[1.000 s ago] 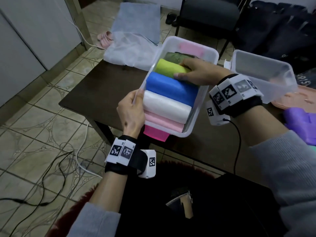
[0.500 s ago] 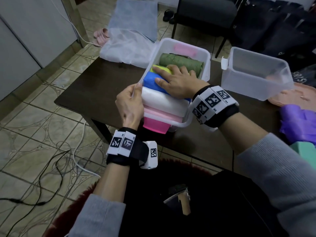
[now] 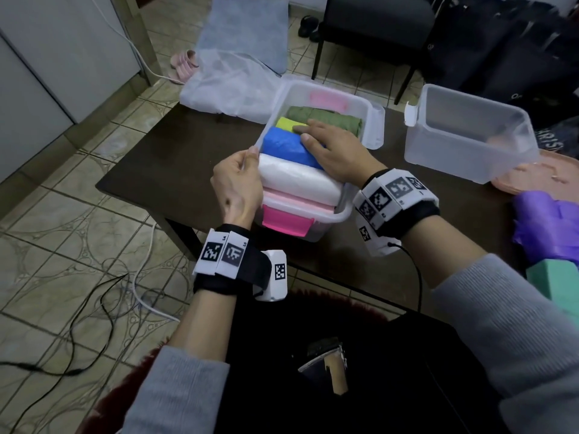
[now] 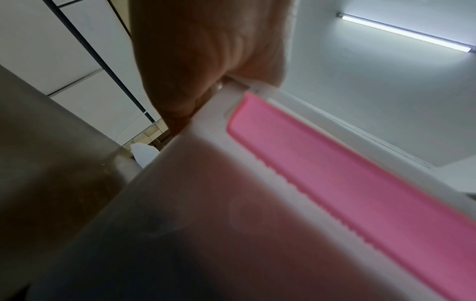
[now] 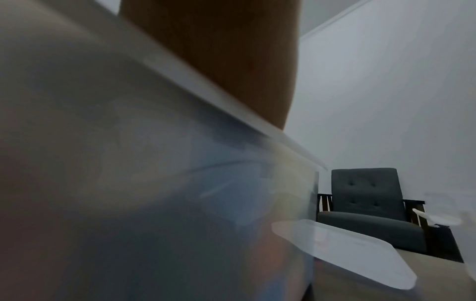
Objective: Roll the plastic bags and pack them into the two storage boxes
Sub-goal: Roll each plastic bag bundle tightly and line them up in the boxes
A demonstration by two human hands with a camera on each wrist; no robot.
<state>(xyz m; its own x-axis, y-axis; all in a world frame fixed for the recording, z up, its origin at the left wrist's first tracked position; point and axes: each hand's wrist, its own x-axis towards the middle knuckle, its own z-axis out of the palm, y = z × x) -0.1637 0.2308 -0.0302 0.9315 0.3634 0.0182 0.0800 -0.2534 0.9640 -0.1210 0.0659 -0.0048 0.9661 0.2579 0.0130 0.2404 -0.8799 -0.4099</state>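
A clear storage box (image 3: 372,120) with pink latches stands on the dark table (image 3: 175,164), packed with rolled bags: olive green (image 3: 326,115), yellow (image 3: 286,124), blue (image 3: 282,145), white (image 3: 294,177) and pink (image 3: 291,200). My left hand (image 3: 241,180) grips the box's left rim, thumb at the edge; the left wrist view shows the pink latch (image 4: 347,175) close up. My right hand (image 3: 332,145) lies flat, pressing on the blue and yellow rolls. A second clear box (image 3: 463,133) stands empty to the right.
A translucent white bag (image 3: 232,86) drapes over the table's far edge. A pink lid (image 3: 539,177), a purple bag (image 3: 548,223) and a teal roll (image 3: 554,277) lie at the right. Cables trail on the tiled floor; a dark chair (image 3: 372,23) stands behind.
My right hand slid from the yellow and green rolls toward me onto the blue roll. The box was drawn nearer and set level. My left hand kept its grip on the rim.
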